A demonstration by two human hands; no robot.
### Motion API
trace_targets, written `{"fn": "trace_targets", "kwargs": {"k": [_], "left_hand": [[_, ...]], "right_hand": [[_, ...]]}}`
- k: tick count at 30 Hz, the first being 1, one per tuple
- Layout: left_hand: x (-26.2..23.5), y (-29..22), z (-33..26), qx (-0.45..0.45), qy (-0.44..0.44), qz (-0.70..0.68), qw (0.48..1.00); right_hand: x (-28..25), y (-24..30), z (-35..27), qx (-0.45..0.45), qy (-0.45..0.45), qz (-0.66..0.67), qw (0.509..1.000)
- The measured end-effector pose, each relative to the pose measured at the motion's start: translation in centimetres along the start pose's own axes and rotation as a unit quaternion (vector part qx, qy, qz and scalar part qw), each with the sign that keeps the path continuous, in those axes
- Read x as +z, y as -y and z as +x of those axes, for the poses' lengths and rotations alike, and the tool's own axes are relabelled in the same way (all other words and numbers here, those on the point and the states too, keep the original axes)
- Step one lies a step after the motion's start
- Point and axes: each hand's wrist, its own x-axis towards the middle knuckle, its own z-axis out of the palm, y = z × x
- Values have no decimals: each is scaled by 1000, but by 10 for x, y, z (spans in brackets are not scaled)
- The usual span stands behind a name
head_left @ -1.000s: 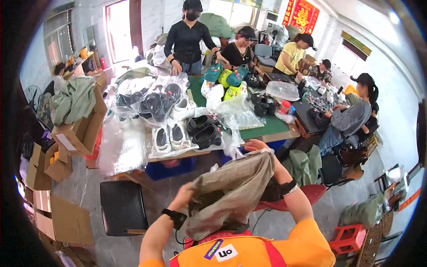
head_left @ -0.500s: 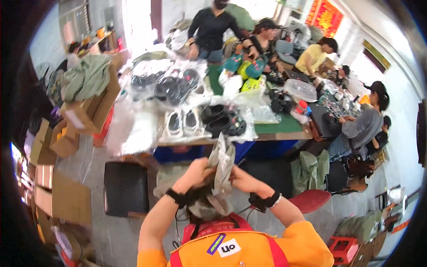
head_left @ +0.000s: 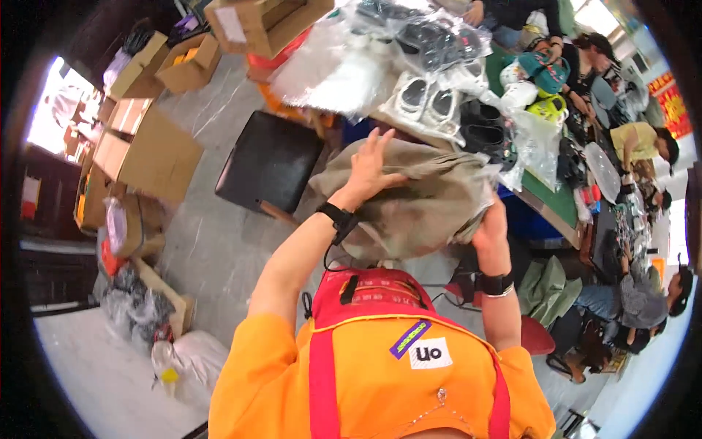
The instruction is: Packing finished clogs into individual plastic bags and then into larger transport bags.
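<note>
A greyish-olive woven sack [head_left: 420, 205] is spread between my hands, bulging and creased, in front of the table. My left hand [head_left: 370, 172] lies on its left upper side with the fingers stretched apart. At the sack's right edge, my right hand [head_left: 492, 225] is closed on the fabric, its fingertips partly hidden. Just beyond the sack, white shoes [head_left: 428, 104] in clear plastic lie at the table's near edge. Dark clogs [head_left: 486, 135], also bagged, sit to their right.
A black-seated chair [head_left: 270, 162] stands close on my left, with open cardboard boxes [head_left: 159, 152] farther left. More bagged footwear [head_left: 441, 40] covers the green-topped table [head_left: 548, 196]. Several people work along its far and right sides. Another olive sack [head_left: 552, 291] lies at right.
My hands have moved apart, and the bunched sack is now spread wide between them. My left hand has gone from gripping to open fingers. The view has turned and shifted left.
</note>
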Motion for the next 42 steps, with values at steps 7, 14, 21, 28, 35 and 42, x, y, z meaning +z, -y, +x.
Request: {"fn": "trace_targets", "kwargs": {"k": [7,14,21,28,35,42], "left_hand": [[45,133,-147,-435,173,31,883],[75,159,-175,-509,28,-201,837],[17,164,-133,-444,88,-447,771],[-13,190,-125,-463,62,-455,758],[132,253,-200,-695,-127,-332,625],[102,216,-141,-466,-170,-754,430]], "right_hand": [[54,1,3,-13,114,-10,993],[62,40,-28,-184,-63,-216,957],[55,45,-25,-113,-133,-509,843],[8,21,-39,-9,-156,-277,948],[69,-4,-105,-35,-144,-328,933],[34,37,-152,-71,-192,-308,929]]}}
